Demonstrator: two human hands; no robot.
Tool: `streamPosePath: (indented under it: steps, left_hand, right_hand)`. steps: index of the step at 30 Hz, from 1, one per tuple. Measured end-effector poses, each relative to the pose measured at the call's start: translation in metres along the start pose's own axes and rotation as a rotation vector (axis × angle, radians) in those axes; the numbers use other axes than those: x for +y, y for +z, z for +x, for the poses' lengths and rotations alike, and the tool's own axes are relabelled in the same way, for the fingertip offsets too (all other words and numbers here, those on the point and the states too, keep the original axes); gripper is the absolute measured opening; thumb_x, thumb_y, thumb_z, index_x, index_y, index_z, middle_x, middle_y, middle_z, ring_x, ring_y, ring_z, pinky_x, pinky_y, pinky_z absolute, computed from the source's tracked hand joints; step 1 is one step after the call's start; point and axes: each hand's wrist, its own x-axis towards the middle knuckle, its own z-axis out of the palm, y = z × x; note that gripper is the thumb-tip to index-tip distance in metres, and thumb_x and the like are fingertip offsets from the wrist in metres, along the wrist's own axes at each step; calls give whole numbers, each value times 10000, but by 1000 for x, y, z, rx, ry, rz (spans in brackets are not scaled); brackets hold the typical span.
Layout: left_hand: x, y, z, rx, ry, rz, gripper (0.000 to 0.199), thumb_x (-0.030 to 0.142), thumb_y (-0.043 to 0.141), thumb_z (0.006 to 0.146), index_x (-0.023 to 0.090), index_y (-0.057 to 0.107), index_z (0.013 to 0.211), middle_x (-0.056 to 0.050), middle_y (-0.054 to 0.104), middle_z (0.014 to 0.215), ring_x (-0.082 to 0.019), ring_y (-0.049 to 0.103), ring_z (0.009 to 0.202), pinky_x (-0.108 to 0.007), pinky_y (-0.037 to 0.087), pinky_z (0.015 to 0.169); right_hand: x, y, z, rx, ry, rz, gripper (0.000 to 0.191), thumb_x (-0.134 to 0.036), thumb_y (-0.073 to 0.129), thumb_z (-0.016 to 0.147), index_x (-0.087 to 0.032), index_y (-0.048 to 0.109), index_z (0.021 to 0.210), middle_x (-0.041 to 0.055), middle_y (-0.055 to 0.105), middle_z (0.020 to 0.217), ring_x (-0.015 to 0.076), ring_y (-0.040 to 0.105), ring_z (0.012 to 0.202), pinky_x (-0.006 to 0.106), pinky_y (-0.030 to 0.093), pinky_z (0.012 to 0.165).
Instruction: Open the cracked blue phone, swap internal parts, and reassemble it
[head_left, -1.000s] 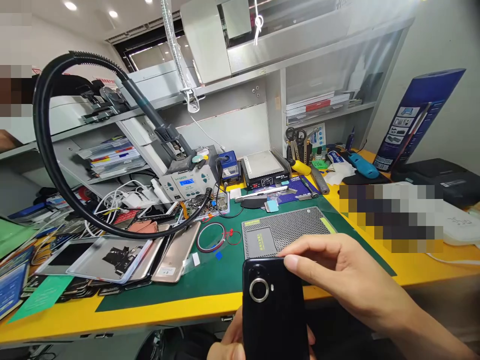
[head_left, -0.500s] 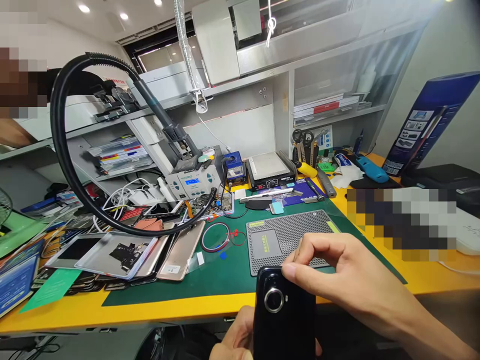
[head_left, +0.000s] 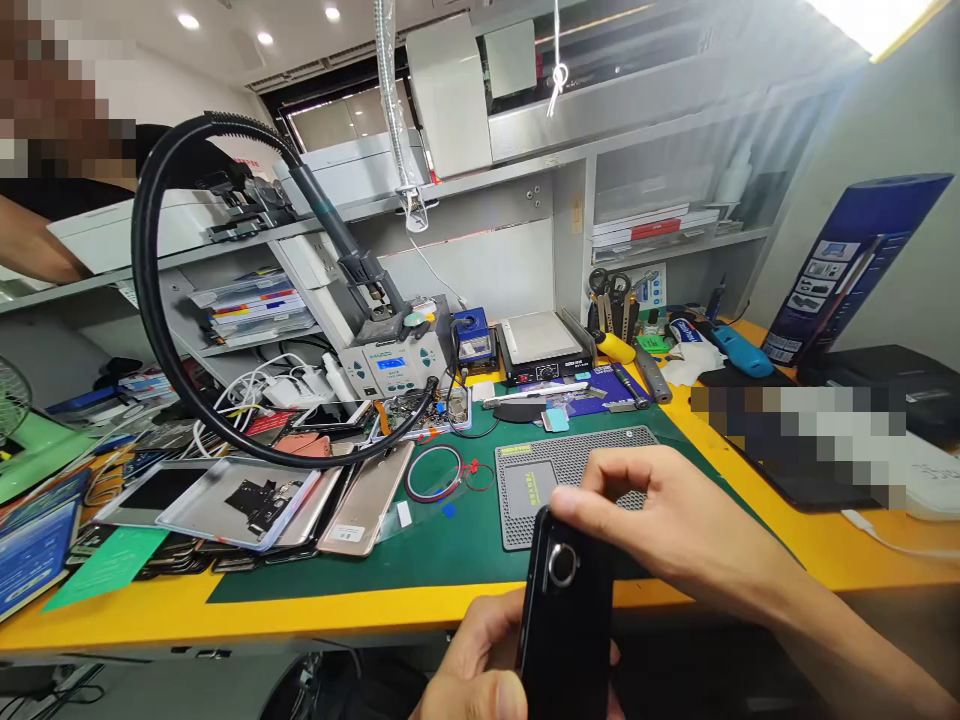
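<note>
A glossy black smartphone [head_left: 568,630] is held upright at the bottom of the head view, in front of the table edge. Its back faces me, showing a round silver-ringed camera near the top, and its left side edge is visible. My left hand [head_left: 480,665] is wrapped round the lower part, thumb on the left and fingertips peeking out on the right. My right hand [head_left: 675,520] pinches the phone's top edge, the thumb at its upper left corner and the bent index finger just above. The other right fingers are mostly hidden. Beyond the phone lies a grey perforated pad [head_left: 525,535].
A green mat [head_left: 300,580] covers part of the yellow table [head_left: 112,640]. Disassembled phones and tablet shells [head_left: 232,500] crowd the left. A black hose [head_left: 142,290] arches from a soldering station [head_left: 390,365]. Tools and a blue box [head_left: 847,270] stand right. Another person's arm [head_left: 37,240] is upper left.
The phone has turned, so its left side edge now shows. My right thumb has shifted left to the top corner. My left thumb has come up more into view.
</note>
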Motion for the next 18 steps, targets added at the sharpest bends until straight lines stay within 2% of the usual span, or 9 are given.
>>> streamPosePath:
  steps: [2,4,5,6,8,10,12,18]
  left_hand:
    - [16,11,2,176,36,165,857,634,796,663,84,611,1293,-177,764,953,-332,750,799,-427,580,741]
    - [33,26,7,470,148,481,801,570,785,721,129,572,1355,-170,747,1071,-316,733,913,-424,584,824]
    - [40,33,11,623,218,681,766,520,782,743,158,556,1379,-163,726,1148,-315,717,984,-415,587,847]
    - [45,40,16,744,291,881,740,482,768,762,171,542,1395,-161,699,1208,-319,696,1051,-415,591,865]
    - [51,50,27,909,420,1244,711,450,731,782,164,530,1401,-169,663,1262,-344,662,1139,-453,591,895]
    - [50,56,37,1019,476,1520,703,456,696,794,144,520,1399,-179,656,1259,-371,661,1148,-496,591,879]
    - [46,59,44,1099,450,1691,701,462,676,807,138,504,1404,-178,655,1259,-383,680,1121,-501,602,819]
    - [43,61,48,1136,353,1818,686,421,665,845,136,449,1430,-160,617,1308,-357,703,1088,-451,621,750]
  right_hand:
    - [8,1,-5,147,-67,115,542,-738,591,901,-223,704,1026,32,698,995,187,634,944,256,523,780]
    - [20,10,-13,185,-83,335,547,-686,575,945,-268,650,1289,56,672,1217,233,619,1135,311,558,891]
    - [27,18,-18,117,-67,478,531,-650,566,969,-275,633,1339,71,649,1280,252,613,1173,337,577,893]
    - [34,27,-22,-9,-53,620,535,-638,521,996,-287,610,1391,80,617,1349,271,599,1216,376,578,929]
    - [42,49,-29,-106,-15,844,442,-552,528,1031,-325,614,1400,48,557,1447,245,552,1304,374,491,1093]
    - [43,69,-31,-95,-5,1024,334,-489,598,1015,-333,689,1295,14,576,1430,201,536,1320,293,462,1105]
    - [36,81,-28,-67,-6,1101,285,-450,621,1010,-321,711,1248,9,601,1395,187,534,1315,262,464,1084]
    - [19,81,-20,-70,-11,1150,345,-421,575,1034,-246,681,1312,69,583,1406,241,514,1338,330,430,1133]
